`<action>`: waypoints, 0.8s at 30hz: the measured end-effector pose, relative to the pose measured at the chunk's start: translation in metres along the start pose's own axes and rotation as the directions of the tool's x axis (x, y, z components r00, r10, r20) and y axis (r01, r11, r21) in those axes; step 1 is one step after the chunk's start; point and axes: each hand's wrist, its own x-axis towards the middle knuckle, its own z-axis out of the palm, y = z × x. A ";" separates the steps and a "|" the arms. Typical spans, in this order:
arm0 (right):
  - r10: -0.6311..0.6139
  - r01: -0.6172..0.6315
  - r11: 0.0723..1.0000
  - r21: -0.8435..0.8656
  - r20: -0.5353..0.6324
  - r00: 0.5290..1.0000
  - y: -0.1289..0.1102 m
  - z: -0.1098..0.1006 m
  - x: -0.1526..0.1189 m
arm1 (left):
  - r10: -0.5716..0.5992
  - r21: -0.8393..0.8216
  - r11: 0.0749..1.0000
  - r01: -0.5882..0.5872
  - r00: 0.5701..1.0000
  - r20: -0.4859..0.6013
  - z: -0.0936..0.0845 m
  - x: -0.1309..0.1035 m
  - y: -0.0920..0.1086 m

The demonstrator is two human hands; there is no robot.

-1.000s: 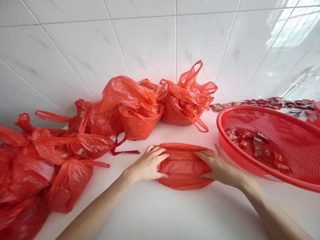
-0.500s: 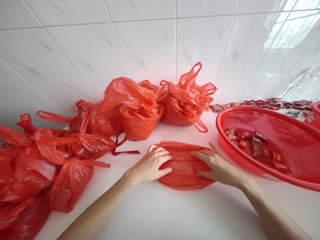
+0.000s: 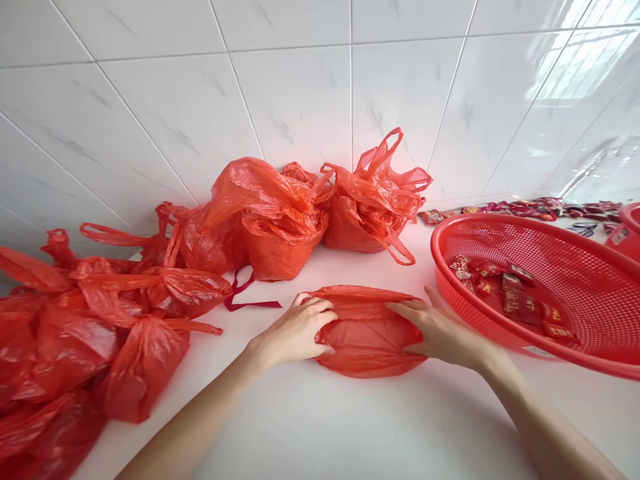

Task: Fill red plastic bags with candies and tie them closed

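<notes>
A red plastic bag [image 3: 367, 337] lies on the white table with its mouth spread wide. At its left edge rests my left hand [image 3: 303, 327], fingers apart and curved over the rim, the fingertips just inside. My right hand [image 3: 433, 330] touches the opposite edge, fingers spread, with thumb and fingertips inside the mouth. Neither hand is closed round the plastic. Close to my right forearm stands a red mesh basket [image 3: 500, 333] holding several small red packets [image 3: 520, 300].
Two bulky red bags [image 3: 285, 247] [image 3: 355, 223] stand against the tiled wall. Tied red bags [image 3: 145, 367] are heaped at the left. A dark red ribbon [image 3: 255, 305] lies behind my left hand. More packets [image 3: 540, 208] and scissors [image 3: 583, 229] lie at the back right.
My hands have shifted slightly at the bag's rim, the left one a little to the left. The mouth stays spread. The view has moved very slightly.
</notes>
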 end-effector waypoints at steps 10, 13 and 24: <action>-0.110 0.111 0.994 0.016 -0.060 0.992 -0.006 -0.005 -0.001 | 0.124 -0.071 0.988 -0.140 0.974 -0.192 -0.002 -0.001 0.007; -0.155 0.157 0.988 0.011 -0.101 0.983 -0.009 -0.005 -0.001 | 0.207 -0.100 0.964 -0.248 0.928 -0.311 0.009 0.000 0.016; -0.360 0.396 0.918 -0.006 -0.427 0.829 -0.013 0.006 0.005 | 0.701 -0.007 0.654 -0.756 0.610 -0.370 0.102 -0.009 0.080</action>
